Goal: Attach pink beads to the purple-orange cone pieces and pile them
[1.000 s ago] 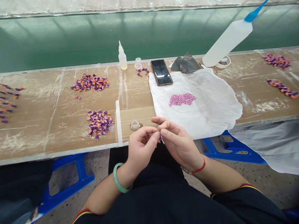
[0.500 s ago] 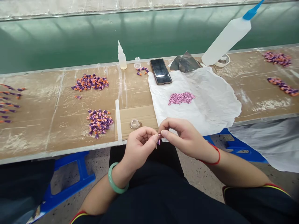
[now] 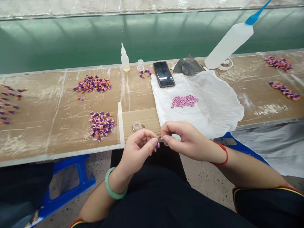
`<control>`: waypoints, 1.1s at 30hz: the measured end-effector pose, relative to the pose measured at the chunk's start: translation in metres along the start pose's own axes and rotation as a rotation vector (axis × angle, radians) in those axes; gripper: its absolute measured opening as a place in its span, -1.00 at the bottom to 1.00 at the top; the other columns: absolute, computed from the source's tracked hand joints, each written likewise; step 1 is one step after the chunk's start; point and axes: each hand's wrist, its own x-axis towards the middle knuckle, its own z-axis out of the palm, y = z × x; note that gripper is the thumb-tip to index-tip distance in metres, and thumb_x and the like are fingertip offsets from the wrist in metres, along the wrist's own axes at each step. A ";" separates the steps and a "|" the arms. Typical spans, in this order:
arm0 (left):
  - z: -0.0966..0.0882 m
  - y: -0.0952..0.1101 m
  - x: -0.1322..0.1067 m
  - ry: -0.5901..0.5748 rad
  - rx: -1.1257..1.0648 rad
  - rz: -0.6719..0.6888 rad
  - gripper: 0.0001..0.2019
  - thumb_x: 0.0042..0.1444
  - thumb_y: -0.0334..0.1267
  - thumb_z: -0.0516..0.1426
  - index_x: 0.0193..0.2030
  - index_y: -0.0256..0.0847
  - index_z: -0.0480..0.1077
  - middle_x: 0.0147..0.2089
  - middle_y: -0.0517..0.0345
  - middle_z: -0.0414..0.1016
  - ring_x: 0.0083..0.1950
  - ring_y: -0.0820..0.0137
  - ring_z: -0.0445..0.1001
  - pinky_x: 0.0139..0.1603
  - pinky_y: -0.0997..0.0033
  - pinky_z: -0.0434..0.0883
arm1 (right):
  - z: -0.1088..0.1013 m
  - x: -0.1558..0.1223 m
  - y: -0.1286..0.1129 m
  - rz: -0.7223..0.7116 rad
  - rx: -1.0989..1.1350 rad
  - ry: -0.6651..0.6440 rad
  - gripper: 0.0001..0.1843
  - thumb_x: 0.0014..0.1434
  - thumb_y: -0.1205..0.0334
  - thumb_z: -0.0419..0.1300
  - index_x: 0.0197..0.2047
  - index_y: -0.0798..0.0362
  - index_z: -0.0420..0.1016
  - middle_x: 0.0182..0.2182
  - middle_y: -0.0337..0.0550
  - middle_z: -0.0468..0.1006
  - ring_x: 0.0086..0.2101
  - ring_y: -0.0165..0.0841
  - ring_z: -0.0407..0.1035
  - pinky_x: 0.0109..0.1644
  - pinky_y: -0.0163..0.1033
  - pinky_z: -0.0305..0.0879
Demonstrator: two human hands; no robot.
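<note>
Projecting beneath the pinched fingertips of the left hand (image 3: 139, 151), a small purple piece (image 3: 158, 145) is held, long axis unclear; the right hand (image 3: 186, 143) is pinched just rightward, contents indiscernible.

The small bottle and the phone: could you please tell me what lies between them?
In the head view, a small clear container and a few purple-and-orange pieces lie between the small bottle and the phone.

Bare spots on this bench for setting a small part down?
Free: tabletop between the far-left rows and the lower purple-and-orange pile; right side of the white cloth, beside the pink pile; tabletop between cloth and far-right pieces. Crowded: far edge around the phone, dark sheets and big bottle; near edge by the small jar, left hand and right hand.
</note>
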 end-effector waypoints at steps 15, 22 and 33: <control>-0.052 -0.019 -0.014 0.239 -0.024 -0.072 -0.86 -0.05 -0.30 0.39 -0.38 -0.26 0.54 -0.57 0.19 0.54 -0.56 0.50 0.49 -0.55 0.63 0.45 | 0.027 0.074 0.042 -0.204 -0.583 -0.110 -0.83 0.18 0.31 0.01 -0.45 0.01 0.15 -0.55 -0.22 0.32 -0.49 -0.40 0.15 -0.35 -0.27 0.03; -0.053 -0.020 -0.010 0.239 -0.030 -0.090 -0.83 -0.09 -0.27 0.40 -0.41 -0.27 0.53 -0.59 0.21 0.51 -0.58 0.49 0.48 -0.55 0.58 0.47 | 0.026 0.079 0.038 -0.168 -0.723 -0.216 -0.84 0.23 0.31 0.02 -0.41 0.05 0.27 -0.52 -0.15 0.39 -0.48 -0.35 0.17 -0.34 -0.25 0.00; -0.050 -0.022 -0.009 0.276 -0.049 -0.090 -0.75 -0.11 -0.19 0.44 -0.41 -0.28 0.52 -0.54 0.16 0.54 -0.55 0.44 0.52 -0.55 0.55 0.48 | 0.028 0.080 0.038 -0.210 -0.699 -0.200 -0.83 0.24 0.33 0.05 -0.42 0.04 0.26 -0.51 -0.17 0.39 -0.48 -0.36 0.17 -0.34 -0.24 -0.02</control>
